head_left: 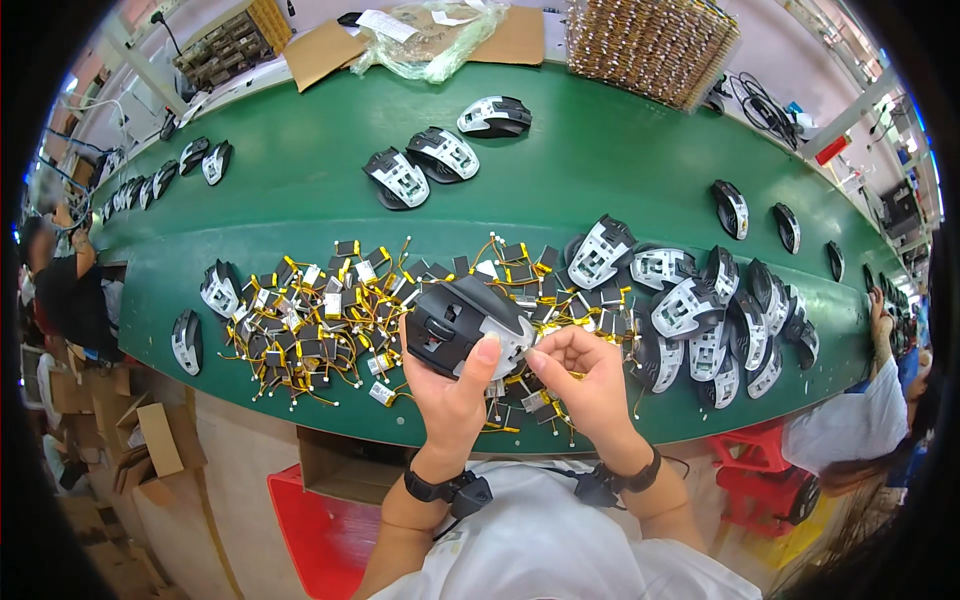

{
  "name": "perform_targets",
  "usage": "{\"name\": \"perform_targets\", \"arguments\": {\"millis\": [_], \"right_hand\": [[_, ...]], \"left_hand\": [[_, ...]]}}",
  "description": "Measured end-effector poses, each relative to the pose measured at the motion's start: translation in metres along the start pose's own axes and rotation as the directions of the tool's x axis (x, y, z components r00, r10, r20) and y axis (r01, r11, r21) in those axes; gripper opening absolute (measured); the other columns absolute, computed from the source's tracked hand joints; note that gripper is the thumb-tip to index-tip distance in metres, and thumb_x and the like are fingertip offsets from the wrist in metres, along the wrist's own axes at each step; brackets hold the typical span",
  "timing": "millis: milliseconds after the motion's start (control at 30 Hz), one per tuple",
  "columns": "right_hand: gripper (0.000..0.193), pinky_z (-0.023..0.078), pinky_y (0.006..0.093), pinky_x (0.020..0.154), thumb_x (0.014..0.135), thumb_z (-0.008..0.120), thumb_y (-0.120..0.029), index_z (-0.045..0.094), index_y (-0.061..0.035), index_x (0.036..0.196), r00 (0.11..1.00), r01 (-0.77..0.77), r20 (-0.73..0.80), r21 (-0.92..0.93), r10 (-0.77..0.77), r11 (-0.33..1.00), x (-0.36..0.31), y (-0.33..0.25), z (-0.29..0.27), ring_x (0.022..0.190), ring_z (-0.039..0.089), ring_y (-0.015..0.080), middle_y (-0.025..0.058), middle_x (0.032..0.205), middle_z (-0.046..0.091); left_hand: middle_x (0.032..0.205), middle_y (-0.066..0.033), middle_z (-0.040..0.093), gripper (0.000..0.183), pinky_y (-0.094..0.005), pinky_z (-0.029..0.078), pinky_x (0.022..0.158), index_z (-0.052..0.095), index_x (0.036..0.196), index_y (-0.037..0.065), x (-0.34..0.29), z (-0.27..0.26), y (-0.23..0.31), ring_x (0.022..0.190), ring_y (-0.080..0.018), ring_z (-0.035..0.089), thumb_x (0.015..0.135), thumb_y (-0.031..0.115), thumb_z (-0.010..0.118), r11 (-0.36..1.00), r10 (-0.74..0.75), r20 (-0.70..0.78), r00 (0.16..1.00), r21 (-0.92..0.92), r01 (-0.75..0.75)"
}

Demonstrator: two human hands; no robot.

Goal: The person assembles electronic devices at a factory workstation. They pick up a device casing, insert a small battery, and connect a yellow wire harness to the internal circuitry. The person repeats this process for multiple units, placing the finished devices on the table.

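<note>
My left hand [450, 400] is wrapped around a black-and-white computer mouse [462, 318], held tilted above the green table [330, 165]. Its thumb presses on the white part, where openings show. At that white end, my right hand [592, 385] has thumb and index finger pinched together. Whatever lies between those fingertips is too small to make out. Beneath and around both hands spreads a heap of small battery packs [330, 305] with yellow tape and thin wires carrying white connectors. A crowded group of similar mice [690, 310] lies to the right of my hands.
Three mice [445, 155] lie farther back, others along both table ends. Cardboard and clear plastic wrap [440, 55] sit at the far edge beside a stack of wired parts [650, 45]. A red bin [320, 535] stands below. Other people work at left and right.
</note>
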State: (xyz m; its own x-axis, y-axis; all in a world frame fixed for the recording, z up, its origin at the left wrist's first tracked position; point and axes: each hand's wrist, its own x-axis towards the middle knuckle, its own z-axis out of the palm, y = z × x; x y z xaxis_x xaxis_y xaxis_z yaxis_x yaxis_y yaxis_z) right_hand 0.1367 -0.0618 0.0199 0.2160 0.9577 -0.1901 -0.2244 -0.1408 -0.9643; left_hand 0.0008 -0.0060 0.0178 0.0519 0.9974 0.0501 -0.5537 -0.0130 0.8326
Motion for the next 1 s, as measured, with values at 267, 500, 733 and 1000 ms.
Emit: {"name": "perform_targets", "arguments": {"millis": [267,500,733,1000], "right_hand": [[0.011,0.036,0.0174,0.055,0.088,0.069,-0.005,0.059,-0.003,0.085,0.996,0.053,-0.076,0.068,-0.048,0.996,-0.001,0.007,0.013,0.063,0.047,-0.0008,-0.0037,0.075,0.06],[0.012,0.039,0.0184,0.052,0.086,0.07,-0.004,0.058,-0.0017,0.085,1.0,-0.022,0.007,0.082,0.021,0.996,0.0,0.004,0.005,0.061,0.05,0.0004,-0.0015,0.075,0.061],[0.012,0.039,0.0186,0.051,0.086,0.069,-0.004,0.058,-0.0012,0.084,0.997,-0.075,0.027,0.066,0.073,0.995,0.004,0.004,0.003,0.059,0.049,0.0005,-0.0011,0.075,0.061],[0.022,0.045,0.019,0.06,0.085,0.075,-0.011,0.06,0.0002,0.097,0.998,-0.032,-0.048,-0.002,0.032,0.999,0.008,0.0,0.002,0.068,0.055,0.0031,-0.0011,0.079,0.061]], "left_hand": [[0.131,-0.0274,0.053,0.05,-0.0457,0.051,0.097,0.038,0.123,0.004,0.003,0.001,-0.002,0.115,-0.0352,0.061,0.085,0.004,0.07,0.995,0.015,0.157,0.987,-0.097,0.0],[0.13,-0.0294,0.053,0.048,-0.0461,0.052,0.096,0.037,0.119,0.005,0.003,-0.001,-0.004,0.114,-0.0355,0.061,0.085,0.005,0.071,0.996,0.005,0.203,0.979,-0.092,0.014],[0.129,-0.0299,0.054,0.048,-0.045,0.051,0.096,0.036,0.117,0.004,0.004,-0.005,-0.007,0.114,-0.0337,0.061,0.085,0.005,0.071,0.999,0.044,0.277,0.96,-0.026,-0.038],[0.128,-0.0268,0.055,0.047,-0.0452,0.053,0.094,0.038,0.121,0.003,0.006,-0.003,-0.008,0.112,-0.0329,0.062,0.087,0.007,0.069,0.999,-0.013,0.221,0.975,-0.044,0.023]]}}
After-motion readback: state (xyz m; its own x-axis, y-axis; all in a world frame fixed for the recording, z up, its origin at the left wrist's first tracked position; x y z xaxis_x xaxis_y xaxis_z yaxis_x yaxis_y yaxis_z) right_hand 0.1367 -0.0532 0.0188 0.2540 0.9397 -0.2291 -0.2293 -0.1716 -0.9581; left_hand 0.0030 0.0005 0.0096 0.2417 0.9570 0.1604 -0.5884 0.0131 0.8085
